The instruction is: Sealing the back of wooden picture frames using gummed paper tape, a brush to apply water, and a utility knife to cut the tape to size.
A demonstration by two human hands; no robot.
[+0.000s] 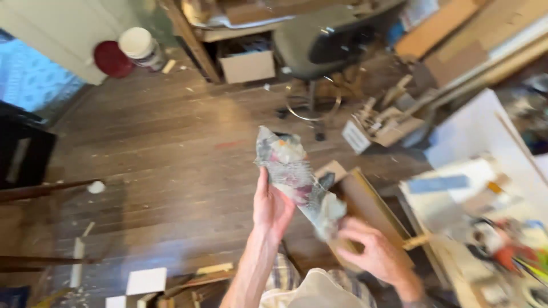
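Crumpled paper, grey and white with patches of pink and orange, makes up the long wrapped bundle (297,179) that you hold up in front of you, tilted so its upper end leans away and to the left while its lower end points toward your right. It hangs in the air above the wooden floor (165,148), resting on nothing but your hands.

Your left hand (271,208) is cupped under the bundle's middle, palm up, fingers bent loosely around the underside. That reads as a support grip: it carries the weight and leaves the wrapping free. Your right hand (368,251) is at the lower end, fingers curled in; motion blur hides the exact contact, so whether it pinches the paper or only steadies it cannot be told.

Just behind the bundle's lower end stands an open cardboard box (371,208), close by the left edge of the cluttered white table (485,131). Farther off, near the top edge of the floor, are a grey office chair (319,43), a small cardboard box (246,65) and a white tub (140,45) beside a red lid (112,59).
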